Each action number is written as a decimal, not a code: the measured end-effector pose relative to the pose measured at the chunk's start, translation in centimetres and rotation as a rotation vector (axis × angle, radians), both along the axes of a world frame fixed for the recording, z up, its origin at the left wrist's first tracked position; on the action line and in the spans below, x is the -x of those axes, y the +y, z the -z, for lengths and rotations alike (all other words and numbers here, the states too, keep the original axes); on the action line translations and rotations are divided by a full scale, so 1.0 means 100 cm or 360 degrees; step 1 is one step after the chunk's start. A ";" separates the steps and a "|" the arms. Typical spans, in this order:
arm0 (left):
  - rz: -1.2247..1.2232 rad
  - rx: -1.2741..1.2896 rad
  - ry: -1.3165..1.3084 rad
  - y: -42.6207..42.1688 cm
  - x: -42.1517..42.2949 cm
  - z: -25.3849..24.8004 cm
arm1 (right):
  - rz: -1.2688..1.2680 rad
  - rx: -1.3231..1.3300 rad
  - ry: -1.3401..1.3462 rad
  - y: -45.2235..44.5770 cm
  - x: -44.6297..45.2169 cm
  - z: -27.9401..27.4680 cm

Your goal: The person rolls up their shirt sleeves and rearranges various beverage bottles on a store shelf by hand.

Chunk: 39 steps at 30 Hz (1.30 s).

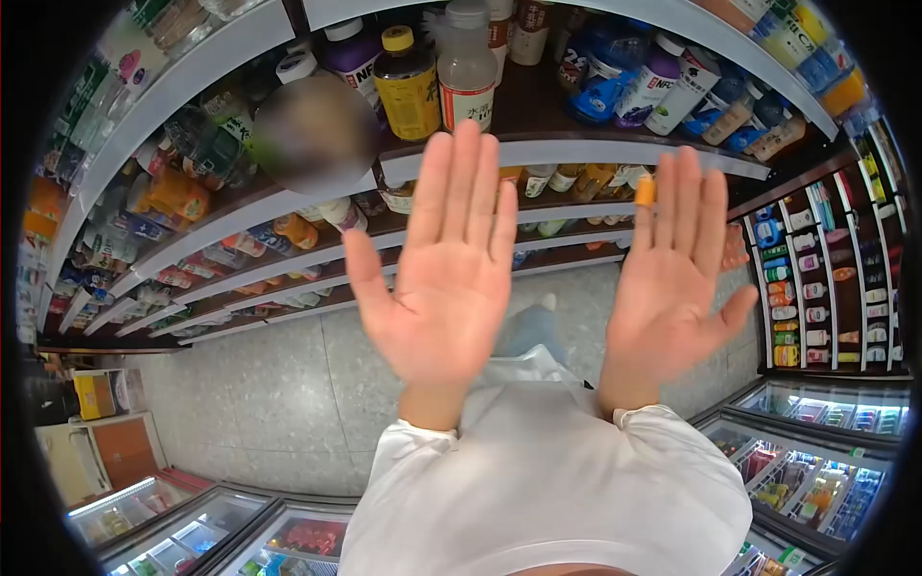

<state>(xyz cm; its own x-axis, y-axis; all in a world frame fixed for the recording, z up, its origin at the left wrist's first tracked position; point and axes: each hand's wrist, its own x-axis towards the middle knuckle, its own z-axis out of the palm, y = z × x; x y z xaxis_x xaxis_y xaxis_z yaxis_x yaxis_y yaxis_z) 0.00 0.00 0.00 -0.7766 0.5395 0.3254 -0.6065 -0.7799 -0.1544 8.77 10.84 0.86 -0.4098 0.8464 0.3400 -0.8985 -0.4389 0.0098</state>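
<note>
My left hand (444, 278) is raised in front of the drink shelf, palm toward me, with the fingers straight and the thumb out to the side. Nothing is in it. Its fingertips overlap the lower part of a clear bottle with a white and red label (469, 72) in this view. To the right, my right hand (667, 288) is held up the same way, palm showing and holding nothing. Something orange (645, 190) shows at the tip of its little finger, perhaps a cover. A yellow-labelled bottle (407, 91) stands left of the clear one.
Curved by the lens, shelf edges (576, 154) with rows of bottles cross ahead of me. Another rack of bottles (816, 288) stands at the right. Glass-topped cold cases (288, 538) line the area behind me. Grey floor tiles (269, 384) lie below. A round blur (317, 134) hides some bottles.
</note>
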 end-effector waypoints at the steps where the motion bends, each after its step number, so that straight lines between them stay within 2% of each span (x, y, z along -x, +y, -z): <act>1: 0.0031 0.0077 0.0102 0.002 -0.002 0.005 | 0.0044 -0.0310 -0.0428 0.008 -0.002 0.007; 2: 0.0063 0.0155 0.0203 0.004 -0.004 0.009 | 0.0090 -0.0619 -0.0857 0.012 -0.004 0.011; 3: 0.0071 0.0246 0.0190 0.001 0.006 0.007 | 0.0064 -0.0531 -0.0869 0.009 0.006 0.016; 7: 0.0067 0.0550 0.0427 0.023 0.012 0.012 | 0.0106 -0.0950 -0.1095 0.031 0.012 0.024; 9: -0.0039 0.0905 0.0592 0.033 0.013 0.019 | 0.0147 -0.1087 -0.1162 0.039 0.014 0.026; 11: -0.0089 0.0850 0.0434 0.046 0.014 0.032 | 0.0333 -0.1170 -0.1434 0.048 0.012 0.028; 13: -0.0092 0.0522 0.0510 0.059 0.024 0.049 | 0.0403 -0.1191 -0.1393 0.062 0.013 0.031; 14: -0.0357 0.0904 0.0403 0.066 0.018 0.050 | 0.0482 -0.1224 -0.1333 0.072 0.015 0.031; 15: -0.0620 0.1048 0.0470 0.071 0.022 0.056 | 0.0477 -0.1228 -0.1310 0.083 0.018 0.031; 17: -0.1298 0.1615 0.0666 0.080 0.039 0.068 | 0.0686 -0.1280 -0.1375 0.107 0.023 0.030; 19: -0.1710 0.1862 0.0563 0.086 0.061 0.074 | 0.0790 -0.1223 -0.1452 0.131 0.030 0.029; 20: -0.1773 0.1908 0.0473 0.088 0.071 0.074 | 0.0848 -0.1281 -0.1640 0.147 0.033 0.029; 21: -0.1878 0.2169 0.0435 0.089 0.082 0.078 | 0.0904 -0.1339 -0.1831 0.162 0.037 0.029; 23: -0.2057 0.2386 0.0726 0.095 0.101 0.092 | 0.0849 -0.1391 -0.1947 0.190 0.048 0.035; 27: -0.2007 0.2691 0.0990 0.127 0.105 0.097 | 0.0462 -0.1485 -0.1871 0.211 0.065 0.037; 29: -0.2413 0.3192 0.1132 0.146 0.099 0.091 | 0.0367 -0.1618 -0.1792 0.214 0.074 0.039; 31: -0.2466 0.3255 0.1146 0.151 0.100 0.091 | 0.0277 -0.1835 -0.1699 0.215 0.078 0.035; 34: -0.2162 0.3214 0.1012 0.156 0.098 0.087 | 0.0034 -0.1963 -0.1497 0.216 0.083 0.036; 35: -0.2179 0.3221 0.1006 0.161 0.096 0.085 | -0.0005 -0.1993 -0.1474 0.216 0.084 0.035; 37: -0.1940 0.3032 0.0991 0.174 0.090 0.087 | -0.0037 -0.2034 -0.1392 0.219 0.086 0.040; 39: -0.1981 0.2938 0.1053 0.189 0.094 0.097 | -0.0010 -0.2048 -0.1370 0.221 0.089 0.041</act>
